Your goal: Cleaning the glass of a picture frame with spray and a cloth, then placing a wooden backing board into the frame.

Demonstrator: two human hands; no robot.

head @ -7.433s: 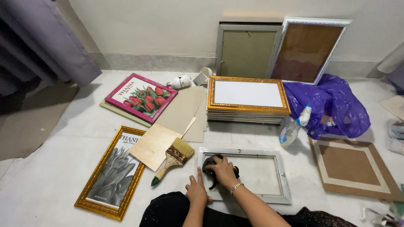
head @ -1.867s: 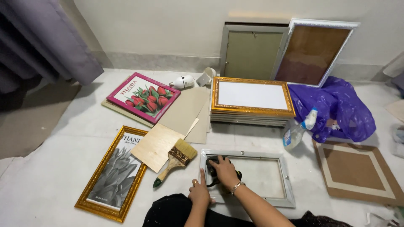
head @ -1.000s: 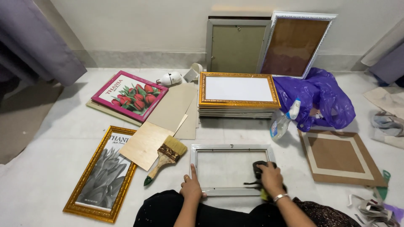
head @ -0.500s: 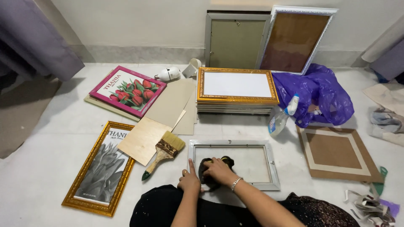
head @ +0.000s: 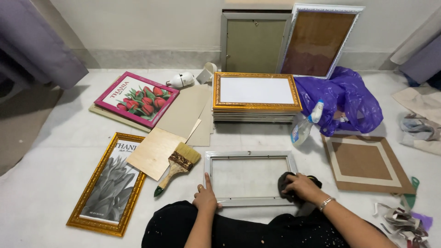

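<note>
Low in the middle of the picture, a silver-white rectangular picture frame (head: pixel 250 178) lies flat on the pale floor (head: pixel 59 147), its long axis running left to right, its small hanger on the upper edge pointing toward the wall. At its lower left corner the left hand (head: pixel 205 197) rests flat, fingers together, index finger stretched up along the left rail. At the lower right corner the right hand (head: pixel 301 187) is curled around a dark crumpled cloth (head: pixel 285 183), pressing it onto the frame. Just left lies a wooden paintbrush (head: pixel 177 166), bristles toward the upper right. Above right stands a tilted spray bottle (head: pixel 304 127).
</note>
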